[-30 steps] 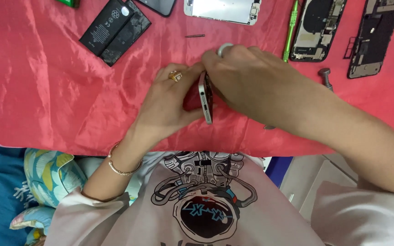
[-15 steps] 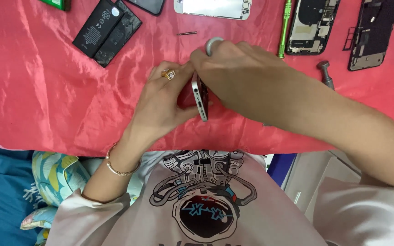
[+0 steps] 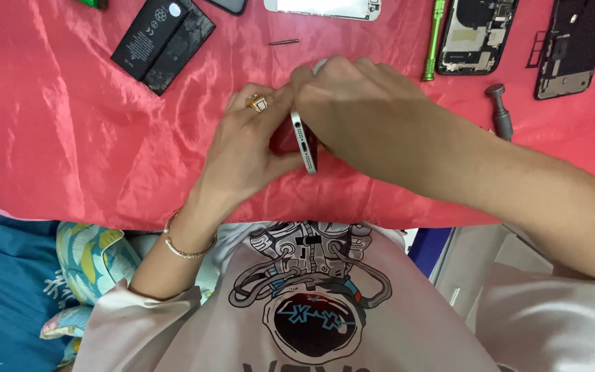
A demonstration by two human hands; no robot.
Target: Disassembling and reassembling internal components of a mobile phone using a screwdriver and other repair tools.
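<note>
We saw the red cloth spread under everything. Over its near middle our right hand closed from above on the phone, and our left hand clasped it from the other side, fingers curled tight. The phone stood on edge between both hands, its bottom edge facing us. Toward the cloth's far edge lay a black battery and a green screwdriver.
</note>
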